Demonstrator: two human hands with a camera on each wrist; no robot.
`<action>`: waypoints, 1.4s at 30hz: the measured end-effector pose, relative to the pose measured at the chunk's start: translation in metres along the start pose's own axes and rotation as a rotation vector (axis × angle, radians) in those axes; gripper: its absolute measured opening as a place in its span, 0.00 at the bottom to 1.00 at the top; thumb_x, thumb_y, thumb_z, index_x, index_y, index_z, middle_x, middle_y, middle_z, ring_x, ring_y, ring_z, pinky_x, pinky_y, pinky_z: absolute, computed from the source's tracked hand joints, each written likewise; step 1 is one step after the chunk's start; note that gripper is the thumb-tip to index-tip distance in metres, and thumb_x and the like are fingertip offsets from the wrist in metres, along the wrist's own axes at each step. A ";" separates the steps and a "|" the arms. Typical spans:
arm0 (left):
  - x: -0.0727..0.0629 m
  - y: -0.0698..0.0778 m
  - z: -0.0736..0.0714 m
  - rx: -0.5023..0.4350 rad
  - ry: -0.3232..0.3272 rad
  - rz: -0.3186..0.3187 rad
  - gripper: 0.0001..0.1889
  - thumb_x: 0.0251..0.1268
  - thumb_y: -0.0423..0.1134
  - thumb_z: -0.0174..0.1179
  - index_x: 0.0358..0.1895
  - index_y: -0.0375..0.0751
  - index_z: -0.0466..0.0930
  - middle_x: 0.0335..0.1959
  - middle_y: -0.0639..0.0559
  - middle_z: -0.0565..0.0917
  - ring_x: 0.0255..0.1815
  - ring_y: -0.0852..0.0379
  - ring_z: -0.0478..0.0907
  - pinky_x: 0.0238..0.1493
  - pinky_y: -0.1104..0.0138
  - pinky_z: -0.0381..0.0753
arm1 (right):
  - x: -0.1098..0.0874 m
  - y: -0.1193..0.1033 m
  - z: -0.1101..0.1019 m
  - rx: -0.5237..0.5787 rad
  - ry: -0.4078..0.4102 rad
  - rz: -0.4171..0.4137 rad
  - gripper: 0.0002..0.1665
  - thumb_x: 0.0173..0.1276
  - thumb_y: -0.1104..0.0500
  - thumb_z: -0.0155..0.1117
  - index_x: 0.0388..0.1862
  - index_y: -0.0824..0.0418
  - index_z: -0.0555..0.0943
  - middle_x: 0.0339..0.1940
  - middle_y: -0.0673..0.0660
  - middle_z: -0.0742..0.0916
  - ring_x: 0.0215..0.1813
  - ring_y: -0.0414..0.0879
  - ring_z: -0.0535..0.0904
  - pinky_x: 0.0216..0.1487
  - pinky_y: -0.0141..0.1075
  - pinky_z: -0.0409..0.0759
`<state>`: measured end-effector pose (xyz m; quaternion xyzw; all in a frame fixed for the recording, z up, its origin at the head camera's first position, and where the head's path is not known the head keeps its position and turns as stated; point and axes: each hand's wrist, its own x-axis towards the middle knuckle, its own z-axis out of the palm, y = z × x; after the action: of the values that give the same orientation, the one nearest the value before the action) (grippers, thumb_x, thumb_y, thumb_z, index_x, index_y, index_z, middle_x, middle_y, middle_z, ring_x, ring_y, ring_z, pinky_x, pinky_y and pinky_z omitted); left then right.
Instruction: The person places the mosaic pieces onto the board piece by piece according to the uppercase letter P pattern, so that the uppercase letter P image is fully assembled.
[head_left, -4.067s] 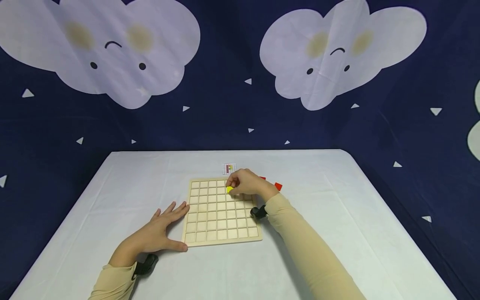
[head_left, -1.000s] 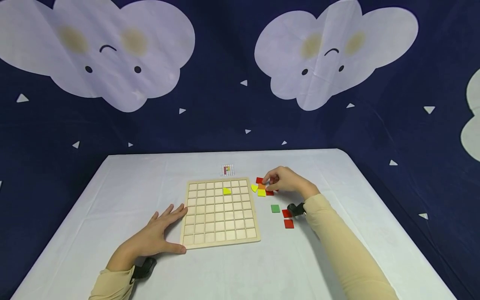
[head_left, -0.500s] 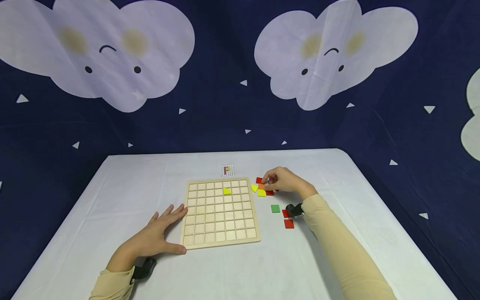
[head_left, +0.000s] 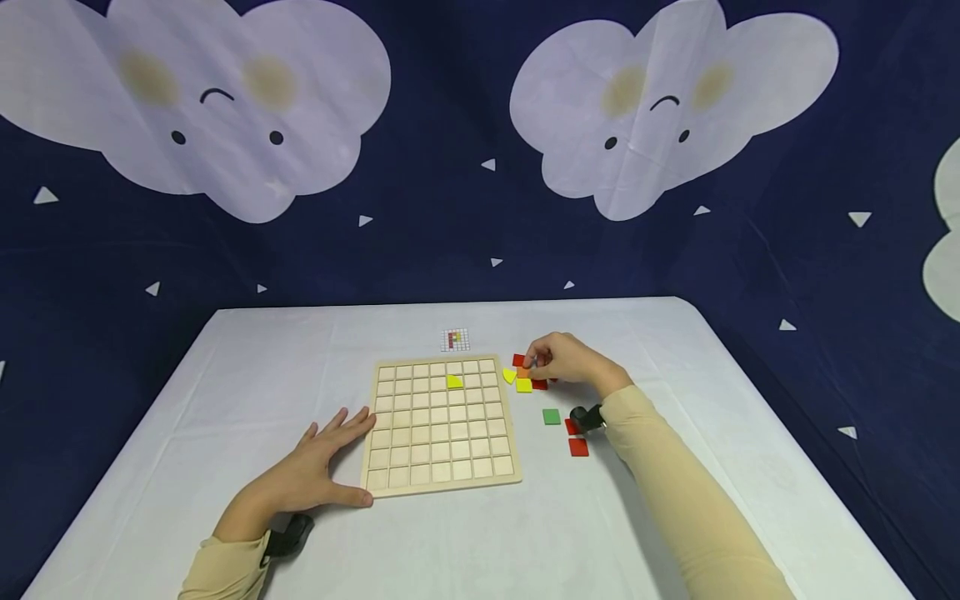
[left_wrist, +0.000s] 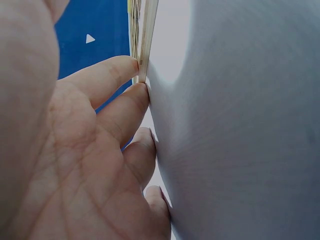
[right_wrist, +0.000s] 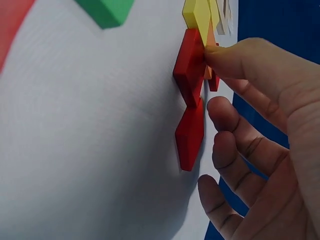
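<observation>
A wooden grid board (head_left: 442, 492) lies on the white table. One yellow quarter-round tile (head_left: 454, 382) sits in a cell in its upper part. My left hand (head_left: 303, 475) has its fingers spread, with fingertips and thumb against the board's left edge; the left wrist view shows two fingertips (left_wrist: 139, 90) touching that edge. Right of the board, my right hand (head_left: 568, 360) pinches an orange tile (head_left: 522, 372) between thumb and index finger, the other fingers loosely bent. Around it lie a yellow square tile (head_left: 523, 386), another yellow rounded tile (head_left: 509, 376) and red tiles (right_wrist: 191, 67), partly hidden by the hand.
A small pattern card (head_left: 455, 340) lies behind the board. A green tile (head_left: 551, 417) and two red tiles, the nearer red one (head_left: 578, 447) in full view, lie below my right wrist. A dark blue cloth (head_left: 450, 242) with clouds hangs behind the table.
My right hand has left the yellow quarter-round tile on the board and moved right to the loose tiles. Over the last second it has barely shifted. The left hand stays at the board.
</observation>
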<state>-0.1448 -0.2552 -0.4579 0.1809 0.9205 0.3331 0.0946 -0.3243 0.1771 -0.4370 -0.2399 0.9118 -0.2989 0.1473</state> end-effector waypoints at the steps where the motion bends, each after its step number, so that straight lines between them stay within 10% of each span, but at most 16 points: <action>1: 0.000 0.000 0.000 0.000 0.000 0.000 0.63 0.43 0.60 0.85 0.84 0.40 0.64 0.87 0.36 0.59 0.88 0.22 0.44 0.78 0.20 0.33 | 0.000 -0.001 0.000 0.004 0.000 0.004 0.04 0.70 0.59 0.77 0.40 0.57 0.89 0.26 0.51 0.84 0.29 0.42 0.75 0.35 0.33 0.74; 42: 0.000 -0.001 0.000 0.004 0.000 -0.003 0.63 0.43 0.61 0.85 0.84 0.41 0.65 0.87 0.37 0.59 0.88 0.22 0.44 0.78 0.20 0.33 | -0.003 0.010 0.002 0.057 0.047 0.053 0.10 0.66 0.55 0.80 0.42 0.57 0.90 0.29 0.49 0.82 0.35 0.44 0.76 0.41 0.36 0.74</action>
<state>-0.1453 -0.2558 -0.4588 0.1794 0.9215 0.3312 0.0948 -0.3249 0.1852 -0.4442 -0.2044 0.9121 -0.3264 0.1403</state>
